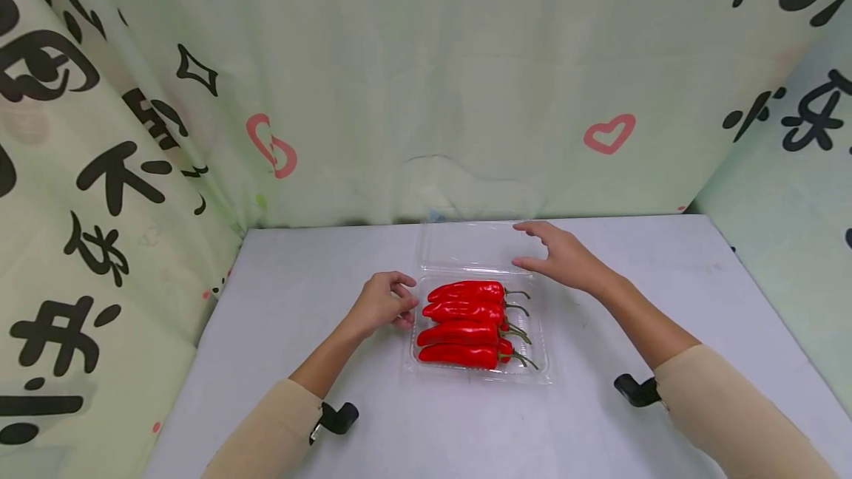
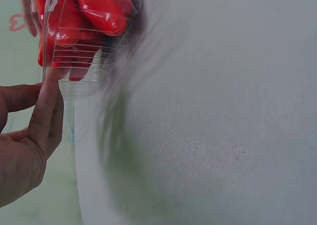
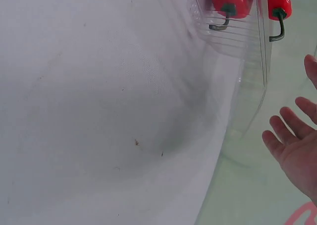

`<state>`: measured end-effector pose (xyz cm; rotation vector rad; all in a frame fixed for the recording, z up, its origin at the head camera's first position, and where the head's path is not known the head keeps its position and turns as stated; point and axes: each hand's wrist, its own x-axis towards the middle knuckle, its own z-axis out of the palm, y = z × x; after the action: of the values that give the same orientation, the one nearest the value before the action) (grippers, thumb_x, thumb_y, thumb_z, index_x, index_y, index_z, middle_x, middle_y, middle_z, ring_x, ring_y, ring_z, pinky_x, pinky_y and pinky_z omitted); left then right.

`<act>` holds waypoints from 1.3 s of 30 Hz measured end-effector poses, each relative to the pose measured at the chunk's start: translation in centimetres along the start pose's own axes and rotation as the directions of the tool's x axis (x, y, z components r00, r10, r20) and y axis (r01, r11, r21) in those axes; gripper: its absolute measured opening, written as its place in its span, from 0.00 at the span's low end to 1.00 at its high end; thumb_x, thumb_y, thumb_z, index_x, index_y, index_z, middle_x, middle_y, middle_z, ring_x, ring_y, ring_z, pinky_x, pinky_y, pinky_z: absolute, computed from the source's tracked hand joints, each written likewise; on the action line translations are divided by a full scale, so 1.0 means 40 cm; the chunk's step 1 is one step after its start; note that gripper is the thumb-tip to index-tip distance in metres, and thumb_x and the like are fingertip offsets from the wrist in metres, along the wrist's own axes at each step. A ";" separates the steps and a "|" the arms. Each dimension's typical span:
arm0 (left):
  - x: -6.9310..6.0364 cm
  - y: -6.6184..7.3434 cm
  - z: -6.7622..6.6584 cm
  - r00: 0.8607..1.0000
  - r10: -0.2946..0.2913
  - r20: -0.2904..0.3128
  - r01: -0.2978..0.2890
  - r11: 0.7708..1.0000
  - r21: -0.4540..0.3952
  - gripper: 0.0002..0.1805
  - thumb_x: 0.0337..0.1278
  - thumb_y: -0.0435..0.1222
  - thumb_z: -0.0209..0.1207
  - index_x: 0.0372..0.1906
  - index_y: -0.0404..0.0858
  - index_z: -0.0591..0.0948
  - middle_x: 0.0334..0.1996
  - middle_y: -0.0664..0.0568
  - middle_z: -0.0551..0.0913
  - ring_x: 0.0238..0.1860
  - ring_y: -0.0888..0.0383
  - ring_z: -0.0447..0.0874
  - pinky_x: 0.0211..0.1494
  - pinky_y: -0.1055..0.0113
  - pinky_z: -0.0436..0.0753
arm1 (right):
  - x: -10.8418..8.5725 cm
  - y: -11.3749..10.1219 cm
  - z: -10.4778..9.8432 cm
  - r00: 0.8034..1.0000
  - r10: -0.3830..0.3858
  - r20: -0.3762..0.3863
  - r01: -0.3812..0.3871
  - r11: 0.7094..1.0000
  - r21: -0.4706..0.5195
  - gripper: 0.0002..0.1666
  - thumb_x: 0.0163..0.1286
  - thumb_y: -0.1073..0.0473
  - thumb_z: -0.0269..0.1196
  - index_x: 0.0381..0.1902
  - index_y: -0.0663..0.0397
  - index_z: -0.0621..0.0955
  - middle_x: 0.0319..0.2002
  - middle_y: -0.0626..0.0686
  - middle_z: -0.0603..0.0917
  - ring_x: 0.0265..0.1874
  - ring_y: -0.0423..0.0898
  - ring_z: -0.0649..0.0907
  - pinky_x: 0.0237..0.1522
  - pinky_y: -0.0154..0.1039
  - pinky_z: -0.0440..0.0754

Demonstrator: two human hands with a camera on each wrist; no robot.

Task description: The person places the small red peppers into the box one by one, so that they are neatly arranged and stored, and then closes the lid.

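A clear plastic clamshell box [image 1: 547, 361] lies on the table with its lid [image 1: 459, 246] folded back, away from me. Several glossy red peppers [image 1: 462, 333] fill the base side by side, their green stems pointing right. At the base's left edge, the thumb and fingers of my left hand [image 1: 382, 301] pinch the rim; the left wrist view shows this hand [image 2: 37, 131] at the box's corner. My right hand [image 1: 562, 253] is beside the right edge of the lid, thumb and fingers spread apart. In the right wrist view, that hand [image 3: 299, 150] holds nothing.
The white table [image 1: 319, 265] ends at a pale green curtain [image 1: 346, 94] printed with hearts and black characters. More curtain [image 1: 100, 257] hangs along the left side and the right side. Black camera mounts [image 1: 339, 418] stick out at both wrists.
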<state>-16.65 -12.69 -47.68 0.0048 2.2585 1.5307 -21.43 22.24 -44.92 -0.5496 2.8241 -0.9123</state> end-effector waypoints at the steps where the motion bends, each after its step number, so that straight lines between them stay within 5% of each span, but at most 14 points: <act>1: 0.000 0.000 0.000 1.000 0.000 0.000 0.000 1.000 0.001 0.19 0.65 0.28 0.65 0.58 0.30 0.78 0.34 0.43 0.83 0.21 0.57 0.86 0.30 0.65 0.90 | 0.005 0.005 -0.001 1.000 0.008 -0.002 -0.008 1.000 0.006 0.43 0.69 0.51 0.70 0.75 0.58 0.68 0.71 0.65 0.73 0.69 0.66 0.73 0.65 0.65 0.78; 13: 0.008 -0.006 -0.001 1.000 0.015 0.004 -0.015 1.000 -0.001 0.19 0.65 0.28 0.65 0.58 0.30 0.78 0.35 0.42 0.83 0.22 0.58 0.86 0.30 0.66 0.90 | 0.053 0.067 0.000 0.979 0.205 0.010 -0.205 0.971 0.126 0.48 0.76 0.46 0.62 0.81 0.63 0.56 0.76 0.70 0.64 0.73 0.68 0.70 0.67 0.64 0.76; 26: 0.007 -0.010 -0.001 1.000 0.004 -0.004 -0.004 1.000 0.015 0.18 0.65 0.29 0.65 0.58 0.31 0.78 0.35 0.43 0.84 0.22 0.57 0.87 0.30 0.65 0.90 | 0.091 0.102 0.013 0.950 0.312 0.030 -0.312 0.932 0.187 0.45 0.79 0.43 0.57 0.78 0.70 0.58 0.69 0.71 0.72 0.68 0.67 0.74 0.70 0.61 0.75; 30: 0.008 -0.010 0.001 1.000 0.001 0.002 -0.001 1.000 0.013 0.18 0.66 0.29 0.65 0.58 0.31 0.78 0.35 0.43 0.83 0.22 0.57 0.87 0.30 0.65 0.90 | 0.100 0.095 0.016 0.931 0.362 0.046 -0.363 0.908 0.211 0.41 0.80 0.45 0.56 0.75 0.73 0.62 0.60 0.69 0.79 0.56 0.60 0.81 0.66 0.57 0.80; 35: 0.008 -0.006 0.002 1.000 0.005 -0.002 -0.005 1.000 0.017 0.18 0.65 0.29 0.65 0.58 0.31 0.78 0.35 0.43 0.83 0.22 0.57 0.87 0.30 0.65 0.90 | 0.114 0.096 0.020 0.932 0.360 0.024 -0.354 0.899 0.256 0.25 0.80 0.52 0.56 0.56 0.74 0.78 0.32 0.55 0.81 0.35 0.48 0.78 0.42 0.40 0.80; 39: 0.007 -0.007 0.000 1.000 0.011 -0.005 -0.011 1.000 0.020 0.18 0.65 0.29 0.65 0.58 0.31 0.78 0.35 0.43 0.83 0.22 0.57 0.87 0.30 0.65 0.90 | 0.123 0.105 0.023 0.934 0.355 0.044 -0.349 0.881 0.320 0.21 0.81 0.56 0.54 0.52 0.73 0.80 0.29 0.50 0.78 0.32 0.43 0.76 0.37 0.33 0.78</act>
<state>-16.84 -12.75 -48.02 0.0184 2.2813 1.5159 -27.04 23.07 -48.15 0.0164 2.5752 -1.2602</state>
